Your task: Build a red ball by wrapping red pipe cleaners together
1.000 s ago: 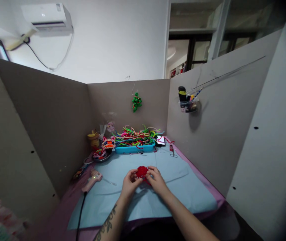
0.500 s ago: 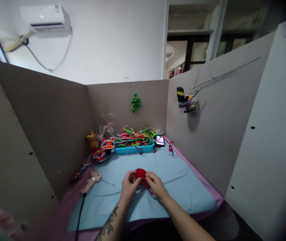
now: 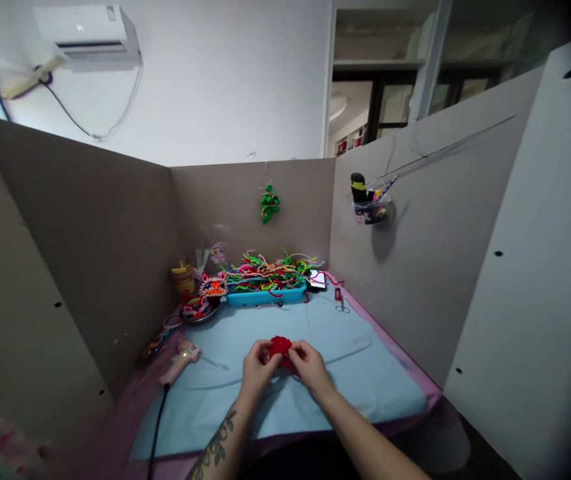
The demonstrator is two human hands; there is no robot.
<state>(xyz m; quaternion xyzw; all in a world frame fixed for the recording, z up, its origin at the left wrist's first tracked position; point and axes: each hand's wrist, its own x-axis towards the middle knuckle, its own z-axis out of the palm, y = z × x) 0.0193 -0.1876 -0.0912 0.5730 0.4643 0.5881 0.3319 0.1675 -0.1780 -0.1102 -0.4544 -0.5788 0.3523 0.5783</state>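
Observation:
Between my hands, just above the light blue cloth (image 3: 335, 393), is a small rounded piece of red knotted cord (image 3: 280, 346). My left hand (image 3: 258, 365) grips its left side, thumb in front and fingers behind. At its right side, my right hand (image 3: 309, 365) pinches the red cord with thumb and forefinger. A bit of red strand shows below the piece, mostly covered by my right fingers. The exact knots under my fingertips are hidden.
A blue tray (image 3: 265, 299) heaped with colourful cords stands at the back. Left of it are a metal bowl (image 3: 200, 319) with knotted pieces and a pink corded tool (image 3: 180, 363). Small scissors (image 3: 343, 307) lie at the right. Grey partitions (image 3: 415, 253) enclose the table.
My right hand has closed in slightly on the red cord, and the loose strand that hung below now shows less. The whole view has shifted a little.

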